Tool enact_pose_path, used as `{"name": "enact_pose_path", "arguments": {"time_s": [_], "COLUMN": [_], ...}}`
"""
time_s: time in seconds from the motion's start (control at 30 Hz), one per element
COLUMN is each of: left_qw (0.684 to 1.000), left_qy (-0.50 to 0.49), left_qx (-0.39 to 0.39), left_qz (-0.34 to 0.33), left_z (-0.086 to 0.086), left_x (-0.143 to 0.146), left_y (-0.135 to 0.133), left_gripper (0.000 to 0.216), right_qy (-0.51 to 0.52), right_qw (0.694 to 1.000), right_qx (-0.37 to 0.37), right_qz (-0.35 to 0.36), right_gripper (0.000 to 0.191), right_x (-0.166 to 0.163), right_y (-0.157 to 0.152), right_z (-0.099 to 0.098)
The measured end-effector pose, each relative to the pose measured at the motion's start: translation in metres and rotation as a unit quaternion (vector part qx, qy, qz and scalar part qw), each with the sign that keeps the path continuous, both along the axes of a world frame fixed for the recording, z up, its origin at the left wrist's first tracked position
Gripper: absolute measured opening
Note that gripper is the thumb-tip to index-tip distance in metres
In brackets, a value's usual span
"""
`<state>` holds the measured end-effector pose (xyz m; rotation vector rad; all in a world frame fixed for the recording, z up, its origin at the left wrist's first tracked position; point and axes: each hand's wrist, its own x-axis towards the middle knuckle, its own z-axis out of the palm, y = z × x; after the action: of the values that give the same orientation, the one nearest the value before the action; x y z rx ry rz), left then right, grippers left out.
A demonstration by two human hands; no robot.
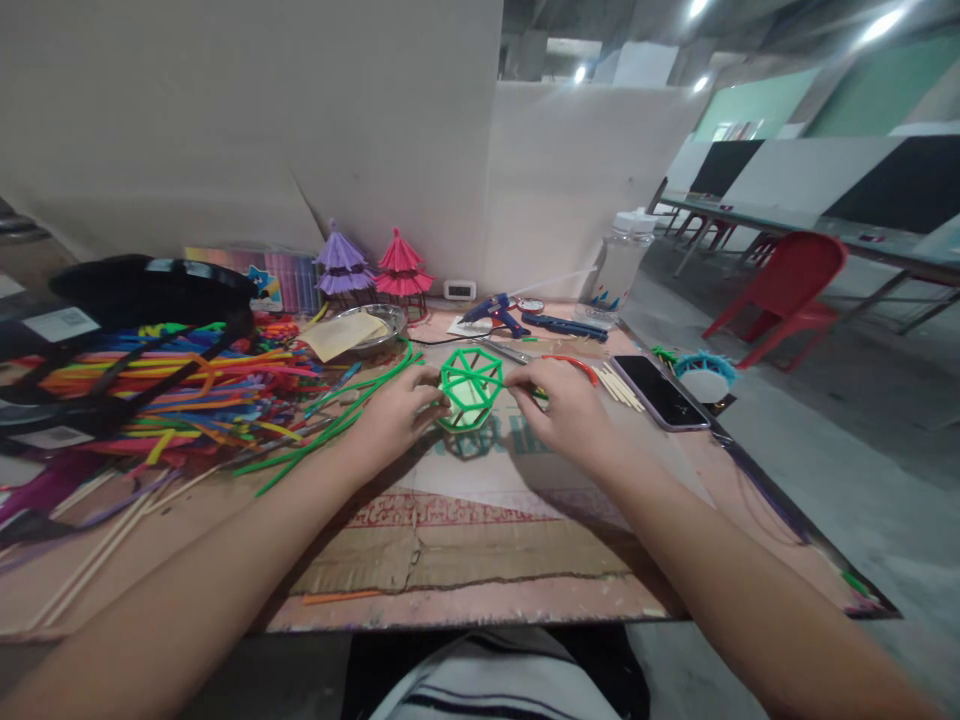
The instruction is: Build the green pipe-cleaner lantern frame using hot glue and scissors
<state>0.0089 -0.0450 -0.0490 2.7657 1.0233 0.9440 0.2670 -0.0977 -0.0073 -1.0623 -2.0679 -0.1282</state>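
A small green octagonal frame (471,385) with spokes, made of what look like pipe cleaners and sticks, is held up over the white sheet at the table's middle. My left hand (405,405) grips its left edge between thumb and fingers. On the other side my right hand (559,400) is closed in a pinch by the frame's right edge, where a thin green end seems to run into the fingertips. Several loose green pipe cleaners (337,420) lie beside my left forearm. Short pale sticks (621,388) rest to the right of my right hand.
Behind are a blue glue gun (496,312), a metal dish (375,325), a purple paper pagoda (343,262) and a pink one (401,265). A heap of coloured pipe cleaners (187,380) covers the left. At right are a phone (660,392) and a clear bottle (622,265).
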Motion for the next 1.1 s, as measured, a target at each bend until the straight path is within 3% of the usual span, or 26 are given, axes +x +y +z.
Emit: {"name": "enact_pose_path", "arguments": {"time_s": [0.17,0.33,0.47,0.63,0.8,0.97,1.1], "left_qw": [1.000,1.000,1.000,0.997,0.996,0.996,0.966], "left_qy": [-0.015,-0.019,-0.025,-0.056,-0.064,-0.084,-0.207], "left_qx": [-0.003,0.002,-0.007,-0.043,-0.041,-0.027,-0.143], "left_qz": [-0.005,-0.005,-0.011,-0.031,-0.047,0.000,0.058], "left_z": [-0.002,-0.002,0.000,0.000,0.005,0.022,0.031], "left_x": [0.001,0.000,0.001,0.006,0.005,-0.005,-0.007], "left_y": [0.000,0.000,-0.002,-0.008,-0.010,-0.007,-0.008], "left_gripper": [0.017,0.018,0.019,0.021,0.021,0.019,0.029], "right_qy": [0.004,0.071,0.165,0.188,0.210,0.271,0.275], "right_qw": [1.000,0.994,0.973,0.945,0.903,0.893,0.909], "right_qx": [-0.013,-0.080,-0.162,-0.269,-0.369,-0.353,-0.310], "right_qz": [0.006,-0.018,-0.017,-0.009,0.063,0.074,0.050], "right_gripper": [0.013,0.006,0.016,0.032,0.035,0.032,0.028], "right_x": [0.000,-0.001,0.000,0.004,0.005,0.000,-0.004], "right_y": [0.001,0.002,0.005,0.009,0.010,0.011,0.014], "right_z": [-0.002,-0.001,0.006,0.007,0.006,0.004,-0.004]}}
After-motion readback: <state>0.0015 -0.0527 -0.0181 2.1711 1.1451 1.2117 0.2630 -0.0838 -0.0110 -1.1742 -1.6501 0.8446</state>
